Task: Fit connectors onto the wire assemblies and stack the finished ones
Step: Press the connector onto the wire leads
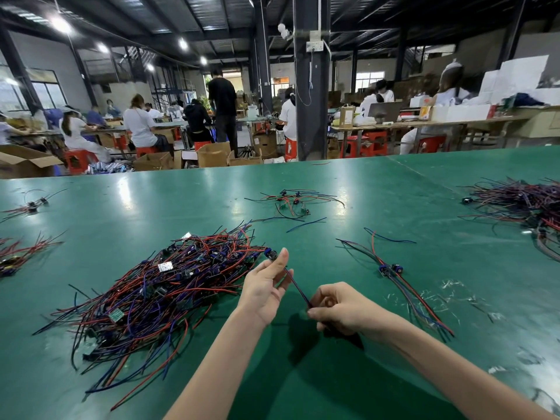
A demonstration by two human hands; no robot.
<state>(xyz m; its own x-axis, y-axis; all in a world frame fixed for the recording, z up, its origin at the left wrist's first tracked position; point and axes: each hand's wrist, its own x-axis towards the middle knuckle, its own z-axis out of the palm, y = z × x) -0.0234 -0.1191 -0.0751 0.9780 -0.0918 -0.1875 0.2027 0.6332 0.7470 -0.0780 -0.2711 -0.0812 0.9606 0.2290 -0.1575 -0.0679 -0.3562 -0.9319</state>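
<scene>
One wire assembly (295, 286) of red and dark wires stretches between my two hands above the green table (348, 189). My left hand (266, 286) pinches its upper end, where a small dark connector (270, 254) sits at my fingertips. Lower and to the right, my right hand (336, 307) is closed around the wires' other end. Left of my hands lies a big tangled pile of red, blue and black wire assemblies (163, 286) with small boards. A short stack of two assemblies with blue connectors (391, 271) lies to the right.
A small loose bunch of wires (291, 201) lies farther back at the centre, and another large pile (524, 204) at the far right. Smaller bunches (18, 256) sit at the left edge. Clear plastic scraps (454, 295) litter the right. People work at benches behind the table.
</scene>
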